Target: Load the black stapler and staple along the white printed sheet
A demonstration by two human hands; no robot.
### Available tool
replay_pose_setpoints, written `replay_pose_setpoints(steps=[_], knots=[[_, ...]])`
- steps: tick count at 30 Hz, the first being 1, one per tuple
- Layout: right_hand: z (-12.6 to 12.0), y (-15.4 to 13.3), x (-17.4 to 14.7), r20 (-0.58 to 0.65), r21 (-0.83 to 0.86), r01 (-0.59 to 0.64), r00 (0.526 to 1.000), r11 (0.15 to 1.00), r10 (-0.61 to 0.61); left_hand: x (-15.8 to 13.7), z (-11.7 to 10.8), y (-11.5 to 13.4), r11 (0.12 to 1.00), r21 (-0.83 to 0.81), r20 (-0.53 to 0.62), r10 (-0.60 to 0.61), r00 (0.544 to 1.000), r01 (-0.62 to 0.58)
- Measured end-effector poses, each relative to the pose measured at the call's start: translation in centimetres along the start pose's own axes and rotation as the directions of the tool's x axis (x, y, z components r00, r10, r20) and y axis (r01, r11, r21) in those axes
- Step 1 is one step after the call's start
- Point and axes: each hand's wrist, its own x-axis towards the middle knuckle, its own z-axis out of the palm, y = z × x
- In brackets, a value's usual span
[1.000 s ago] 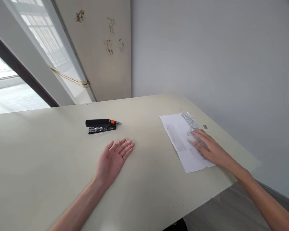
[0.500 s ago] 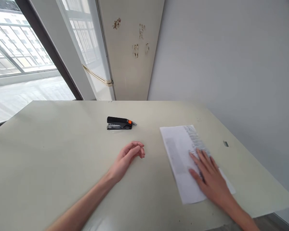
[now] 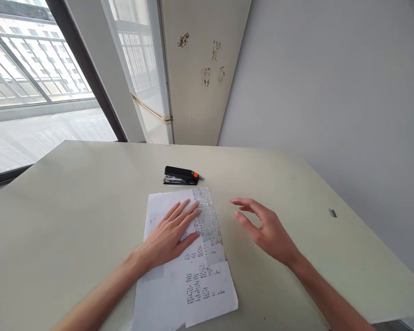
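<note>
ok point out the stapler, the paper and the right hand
Stapler [image 3: 181, 174]: head view, on the black upper arm.
Paper [image 3: 178, 281]: head view, on its white face, near the middle.
Right hand [image 3: 268, 231]: head view, on the middle of the hand.

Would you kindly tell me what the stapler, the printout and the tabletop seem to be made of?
Stapler: likely black plastic, fairly matte, plus metal, judging by silvery glints lower down.
Printout: matte white paper, thin and flat, with small black print.
Tabletop: smooth, cream, faint sheen; perhaps laminate or painted board, hard to tell.
</note>
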Motion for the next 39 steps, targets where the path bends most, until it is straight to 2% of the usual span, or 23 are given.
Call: replay_pose_setpoints(steps=[3,6,8,12,16,18,21,24,28,31,34,39], knots=[[2.5,0.3,4.1,-0.052,-0.053,0.164,0.985,0.985,-0.167,-0.4,-0.6,-0.3,0.999,0.041,0.042,0.016,0.999,-0.018],[4.9,-0.6,8.5,-0.074,-0.137,0.346,0.931,0.928,-0.358,-0.7,-1.4,-0.6,0.999,0.040,0.080,0.022,0.997,-0.025],[6.5,-1.4,11.2,-0.035,-0.235,0.420,0.898,0.877,-0.439,-1.1,-2.0,-0.8,0.996,0.080,0.088,0.041,0.995,-0.048],[9.7,-3.0,15.4,0.076,-0.382,0.490,0.862,0.783,-0.502,-1.9,-3.2,-1.1,0.972,0.221,0.163,0.043,0.986,-0.079],[11.2,-3.8,17.4,0.107,-0.393,0.515,0.848,0.762,-0.519,-2.3,-3.6,-1.1,0.956,0.282,0.214,0.022,0.977,-0.083],[10.7,-3.8,17.1,0.092,-0.385,0.515,0.847,0.766,-0.523,-2.3,-3.6,-1.1,0.960,0.270,0.209,0.021,0.978,-0.078],[8.3,-3.3,14.9,-0.014,-0.274,0.463,0.875,0.843,-0.485,-2.2,-3.6,-1.1,0.961,0.267,0.207,0.012,0.978,-0.068],[4.9,-1.9,11.5,-0.108,-0.102,0.382,0.914,0.918,-0.392,-2.1,-3.6,-1.1,0.973,0.220,0.167,0.029,0.986,-0.065],[1.9,1.3,7.5,-0.115,0.010,0.201,0.973,0.979,-0.199,-1.8,-3.9,-1.0,0.983,0.168,0.122,0.050,0.991,-0.071],[1.3,4.0,5.8,-0.097,0.063,0.123,0.988,0.990,-0.117,-1.4,-4.2,-1.0,0.969,0.235,0.177,0.038,0.983,-0.080],[1.2,5.9,5.0,-0.077,0.081,0.121,0.990,0.989,-0.114,-1.0,-4.4,-0.7,0.955,0.278,0.200,0.051,0.979,-0.106],[0.9,7.1,4.6,-0.033,0.118,0.134,0.991,0.984,-0.131,-0.5,-4.7,0.3,0.956,0.267,0.166,0.077,0.983,-0.120]])
